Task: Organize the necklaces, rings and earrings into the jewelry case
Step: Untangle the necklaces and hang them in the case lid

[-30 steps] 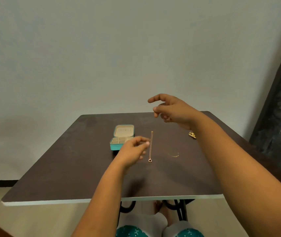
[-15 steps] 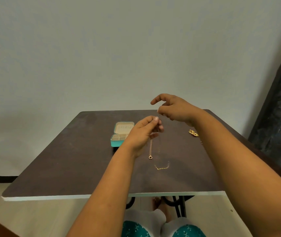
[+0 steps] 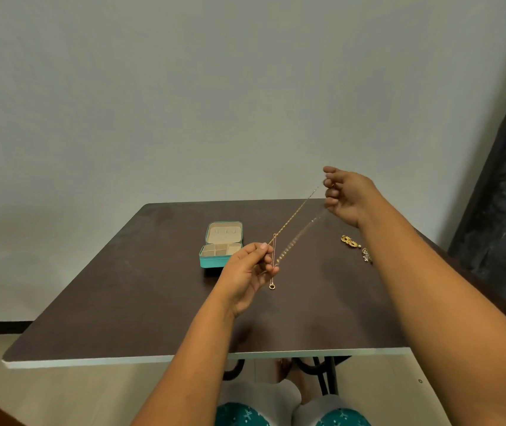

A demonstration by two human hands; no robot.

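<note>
Hands parted, necklace seemingly stretched between

Head-worn wide-angle view, looking forward and down.

It sits above the near edge of the dark table, close over both forearms, facing the pale wall; the tabletop fills the middle distance.

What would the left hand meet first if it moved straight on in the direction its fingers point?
Probably nothing solid: the left hand points up and right along the necklace toward the right hand. Depth is unclear.
</note>
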